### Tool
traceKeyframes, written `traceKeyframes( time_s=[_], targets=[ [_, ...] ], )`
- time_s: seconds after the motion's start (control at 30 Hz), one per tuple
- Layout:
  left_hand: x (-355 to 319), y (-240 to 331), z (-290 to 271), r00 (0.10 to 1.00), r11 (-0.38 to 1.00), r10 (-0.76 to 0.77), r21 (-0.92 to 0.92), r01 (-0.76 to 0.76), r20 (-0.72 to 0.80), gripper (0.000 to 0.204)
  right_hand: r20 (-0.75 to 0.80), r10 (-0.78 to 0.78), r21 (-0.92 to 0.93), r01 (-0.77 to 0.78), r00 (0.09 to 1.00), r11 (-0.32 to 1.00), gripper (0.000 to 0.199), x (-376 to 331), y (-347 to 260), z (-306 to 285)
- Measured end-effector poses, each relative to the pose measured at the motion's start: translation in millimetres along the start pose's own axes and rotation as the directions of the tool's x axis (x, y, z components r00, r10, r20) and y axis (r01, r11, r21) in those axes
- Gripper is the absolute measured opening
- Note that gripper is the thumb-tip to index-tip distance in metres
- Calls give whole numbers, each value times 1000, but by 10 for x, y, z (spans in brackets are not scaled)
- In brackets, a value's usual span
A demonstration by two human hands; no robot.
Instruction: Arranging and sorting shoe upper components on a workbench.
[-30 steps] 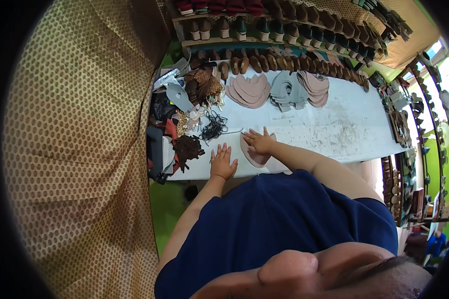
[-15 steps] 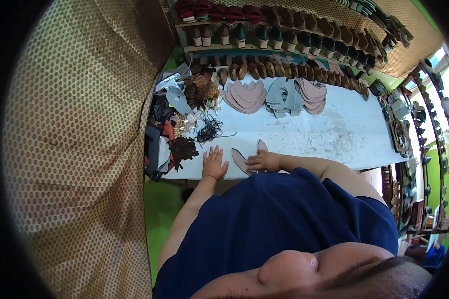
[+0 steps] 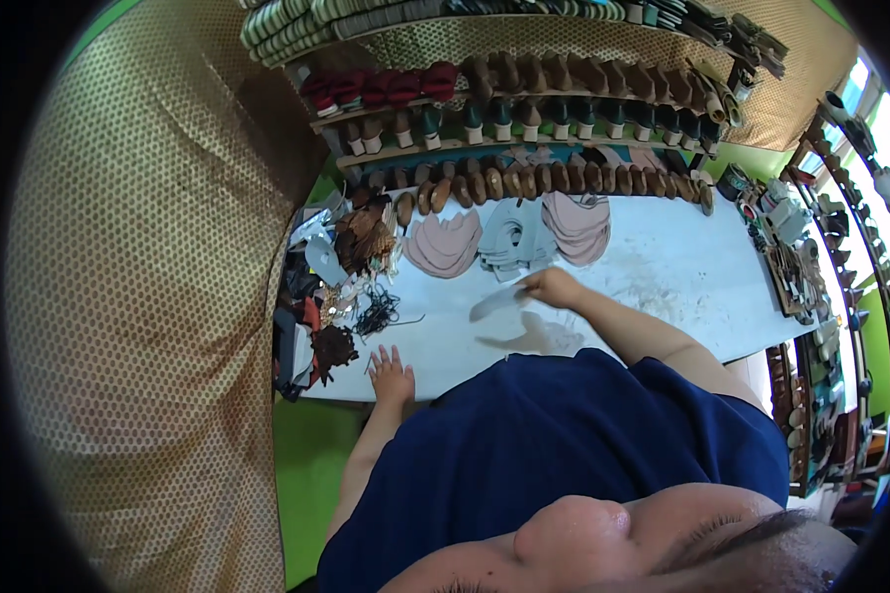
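Note:
My right hand pinches one end of a pale, curved shoe-upper piece, which is raised above the white table and casts a shadow on it. The piece is slightly blurred. Just beyond it lie a stack of grey cut pieces and, on either side, a left pink stack and a right pink stack. My left hand rests flat near the table's front edge, fingers spread, with nothing in it.
Dark cord, brown scraps and other loose materials crowd the table's left end. A row of brown shoe forms lines the back, below shelves of heels. Tools and containers fill the right edge. A patterned curtain hangs at left.
My right hand has lifted the curved piece off the table and carried it forward, toward the stacks. The left hand stays flat near the front edge. The view has tilted up, showing more shelves.

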State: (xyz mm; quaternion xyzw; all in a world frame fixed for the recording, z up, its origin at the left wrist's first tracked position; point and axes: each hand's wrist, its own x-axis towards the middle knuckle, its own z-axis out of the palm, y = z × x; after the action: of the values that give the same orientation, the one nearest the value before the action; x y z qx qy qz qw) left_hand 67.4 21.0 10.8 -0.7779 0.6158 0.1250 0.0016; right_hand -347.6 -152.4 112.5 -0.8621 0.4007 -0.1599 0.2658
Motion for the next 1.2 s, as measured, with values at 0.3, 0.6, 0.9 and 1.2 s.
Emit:
traceKeyframes(
  time_s=[0.3,0.6,0.9,1.2],
  targets=[
    [147,766,-145,828,901,-369,-55,430,422,139,-374,190,-365,-332,908,870,29,248,1052,-1819],
    [128,863,-304,831,911,-360,-31,411,424,131,-316,65,-306,-167,947,937,27,837,1448,-822],
    [224,740,-209,812,908,-339,-60,414,476,113,115,-204,-125,218,972,968,28,2093,400,582],
    [242,768,-262,783,898,-348,-57,436,516,111,63,-130,-160,138,990,977,21,2574,592,1037]
  ],
)
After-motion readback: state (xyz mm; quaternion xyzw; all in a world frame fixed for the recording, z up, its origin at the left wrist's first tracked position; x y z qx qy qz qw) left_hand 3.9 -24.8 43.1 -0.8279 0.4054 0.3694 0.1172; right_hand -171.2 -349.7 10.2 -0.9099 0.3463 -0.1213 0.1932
